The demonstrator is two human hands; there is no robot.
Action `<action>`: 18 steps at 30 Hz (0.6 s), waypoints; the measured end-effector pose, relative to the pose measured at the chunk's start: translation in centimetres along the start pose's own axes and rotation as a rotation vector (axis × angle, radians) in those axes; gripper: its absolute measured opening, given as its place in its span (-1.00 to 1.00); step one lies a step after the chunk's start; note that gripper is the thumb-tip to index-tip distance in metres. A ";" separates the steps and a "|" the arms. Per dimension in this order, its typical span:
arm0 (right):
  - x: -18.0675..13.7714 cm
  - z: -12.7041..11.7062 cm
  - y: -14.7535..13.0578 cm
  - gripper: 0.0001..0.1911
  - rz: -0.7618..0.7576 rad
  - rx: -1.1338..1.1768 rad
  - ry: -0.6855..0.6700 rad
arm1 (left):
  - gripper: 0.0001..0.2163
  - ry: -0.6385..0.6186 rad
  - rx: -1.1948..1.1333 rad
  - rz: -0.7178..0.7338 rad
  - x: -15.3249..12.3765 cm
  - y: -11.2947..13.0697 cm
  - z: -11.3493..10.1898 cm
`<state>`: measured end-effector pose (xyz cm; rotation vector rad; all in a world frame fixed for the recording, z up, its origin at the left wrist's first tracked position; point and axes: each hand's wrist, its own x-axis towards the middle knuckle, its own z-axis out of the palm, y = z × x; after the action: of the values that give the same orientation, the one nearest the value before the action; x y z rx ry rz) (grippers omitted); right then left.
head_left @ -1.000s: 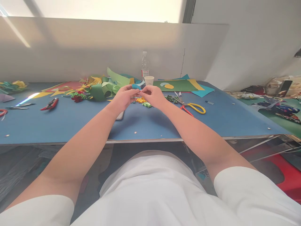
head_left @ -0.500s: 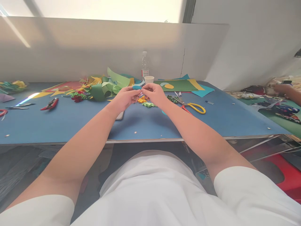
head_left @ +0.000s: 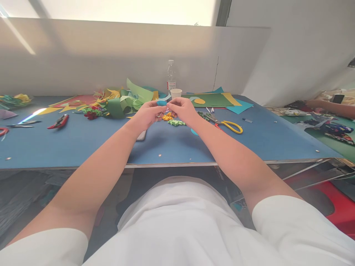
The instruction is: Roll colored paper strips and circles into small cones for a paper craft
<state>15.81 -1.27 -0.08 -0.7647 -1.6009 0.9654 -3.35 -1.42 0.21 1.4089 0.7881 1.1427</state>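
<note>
Blue piece [head_left: 161,103]; table edge [head_left: 172,165] well apart

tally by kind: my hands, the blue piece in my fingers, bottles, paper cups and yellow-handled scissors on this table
Hands (left hand, right hand): 2
Blue piece: 1
Bottle: 1
Cup: 1
Scissors, yellow-handled: 1
Total: 6
</note>
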 end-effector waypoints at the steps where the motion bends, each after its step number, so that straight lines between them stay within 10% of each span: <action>1: 0.0 0.0 0.0 -0.79 0.000 -0.006 0.011 | -0.79 0.002 0.003 0.001 0.0 0.0 0.0; 18: 0.3 -0.6 0.8 -0.55 -0.157 -0.003 -0.094 | -0.75 -0.087 -0.114 -0.040 0.1 0.4 -0.4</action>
<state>16.30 -0.49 -0.61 -0.5937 -1.7171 0.8964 -3.76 -1.31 0.60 1.3333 0.6767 1.0715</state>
